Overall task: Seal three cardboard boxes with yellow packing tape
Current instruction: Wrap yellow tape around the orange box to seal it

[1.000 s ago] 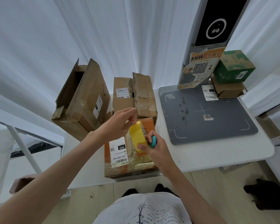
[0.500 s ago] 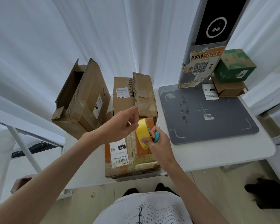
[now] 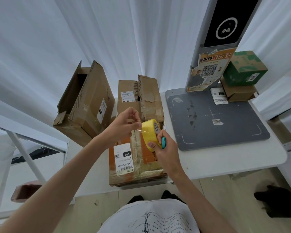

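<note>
Over the orange box [image 3: 124, 167] at the near edge of the white table [image 3: 225, 158], the right hand [image 3: 165, 148] grips the yellow tape roll [image 3: 149, 132] along with a small teal thing [image 3: 163, 143], can't tell what it is. The left hand [image 3: 124, 123] pinches the loose tape end just beside the roll. Two more brown boxes sit behind: a torn one [image 3: 139, 98] right behind and an open one [image 3: 86, 105] off to the left. A grey scanner pad [image 3: 217, 118] lies to the right.
</note>
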